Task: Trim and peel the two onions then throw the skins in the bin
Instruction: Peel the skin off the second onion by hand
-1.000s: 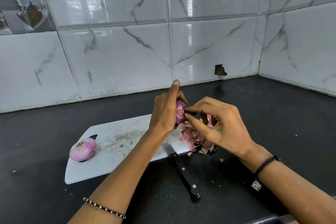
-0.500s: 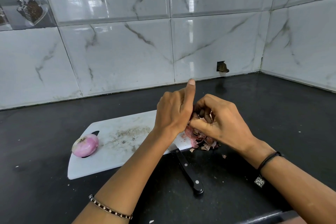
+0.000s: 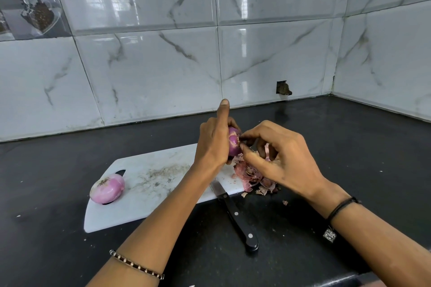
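My left hand (image 3: 213, 141) grips a small purple onion (image 3: 234, 141) above the right end of the white cutting board (image 3: 149, 193), index finger sticking up. My right hand (image 3: 279, 156) pinches at the onion's skin with thumb and forefinger. Below the hands, a pile of pink onion skins (image 3: 250, 175) lies on the board's right end and spills onto the counter. A second, peeled pale pink onion (image 3: 107, 188) rests on the board's left end, over its handle hole. No bin is in view.
A black-handled knife (image 3: 235, 214) lies with its blade on the board's near edge and its handle on the black counter (image 3: 349, 147). White marble-look tiled walls close the back and the right corner. Small skin scraps dot the counter.
The purple onion, hidden between my hands half a second ago, shows again between them. My hands sit a little higher above the skins.
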`<state>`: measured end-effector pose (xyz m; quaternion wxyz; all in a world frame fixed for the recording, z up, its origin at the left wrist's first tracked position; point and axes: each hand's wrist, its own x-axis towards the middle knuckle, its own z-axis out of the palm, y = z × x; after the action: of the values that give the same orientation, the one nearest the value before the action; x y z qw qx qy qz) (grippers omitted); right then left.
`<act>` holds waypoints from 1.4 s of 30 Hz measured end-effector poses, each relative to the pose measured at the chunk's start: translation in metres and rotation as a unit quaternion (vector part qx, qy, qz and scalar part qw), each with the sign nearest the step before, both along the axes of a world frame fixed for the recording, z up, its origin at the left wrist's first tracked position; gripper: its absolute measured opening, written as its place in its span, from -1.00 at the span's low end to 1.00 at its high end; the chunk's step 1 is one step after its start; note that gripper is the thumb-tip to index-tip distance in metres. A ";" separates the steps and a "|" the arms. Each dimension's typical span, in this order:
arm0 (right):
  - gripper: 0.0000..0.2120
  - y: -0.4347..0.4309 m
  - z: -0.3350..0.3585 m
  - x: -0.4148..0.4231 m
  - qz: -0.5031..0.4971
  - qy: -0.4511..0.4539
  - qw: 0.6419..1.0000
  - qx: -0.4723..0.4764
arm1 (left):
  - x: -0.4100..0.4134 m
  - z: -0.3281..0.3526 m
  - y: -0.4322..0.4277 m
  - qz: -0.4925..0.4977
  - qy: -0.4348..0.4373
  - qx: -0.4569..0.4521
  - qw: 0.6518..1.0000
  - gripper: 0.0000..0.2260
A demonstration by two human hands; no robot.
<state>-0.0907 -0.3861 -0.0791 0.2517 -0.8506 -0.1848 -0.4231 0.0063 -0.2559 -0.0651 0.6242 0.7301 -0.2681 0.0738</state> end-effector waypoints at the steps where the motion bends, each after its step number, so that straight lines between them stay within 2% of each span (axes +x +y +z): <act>1: -0.88 -0.001 0.000 0.000 0.000 -0.003 1.000 -0.004 | 0.000 0.000 0.001 0.004 -0.002 0.003 1.000 -0.32; 4: -0.90 -0.001 0.000 0.001 0.003 -0.001 1.000 -0.011 | -0.001 0.002 0.002 0.016 -0.033 0.035 0.999 -0.28; 8: -0.92 -0.004 -0.001 0.001 0.017 0.041 0.999 -0.011 | -0.002 0.003 0.004 0.029 -0.137 0.150 0.979 -0.11; 13: -0.79 -0.007 -0.004 0.003 -0.010 0.037 0.998 -0.043 | -0.014 0.004 -0.002 0.051 -0.148 0.170 0.973 -0.23; 16: -0.70 -0.006 -0.003 0.003 -0.028 0.007 0.998 -0.062 | -0.022 0.008 -0.006 0.049 -0.080 0.145 0.985 -0.31; 19: -0.70 -0.003 -0.002 0.001 -0.018 0.002 0.997 -0.073 | -0.017 0.009 -0.008 0.026 0.057 0.081 0.995 -0.35; 21: -0.72 -0.001 -0.003 0.001 -0.009 0.005 0.997 -0.078 | -0.010 0.011 -0.005 -0.014 0.146 0.038 0.989 -0.37; 23: -0.76 0.000 -0.004 0.001 -0.002 0.002 0.999 -0.053 | -0.008 0.015 0.001 -0.068 0.197 0.006 0.978 -0.37; 27: -0.86 0.000 -0.003 -0.001 -0.001 -0.018 1.000 -0.008 | -0.013 0.019 0.006 -0.122 0.215 -0.035 0.968 -0.36; 31: -0.86 0.001 -0.003 -0.001 -0.010 -0.014 1.000 0.000 | -0.017 0.019 0.004 -0.141 0.230 -0.061 0.961 -0.34; 36: -0.72 0.001 0.000 -0.004 -0.029 0.023 0.999 0.005 | -0.020 0.020 0.005 -0.104 0.258 -0.082 0.957 -0.37; 42: -0.82 0.001 -0.002 -0.001 -0.065 0.035 0.997 0.025 | -0.018 0.021 0.010 -0.086 0.327 -0.067 0.939 -0.31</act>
<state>-0.0916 -0.3852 -0.0807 0.2511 -0.8685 -0.1101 -0.4130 -0.0119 -0.2455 -0.0437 0.7292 0.6443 -0.1055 -0.2050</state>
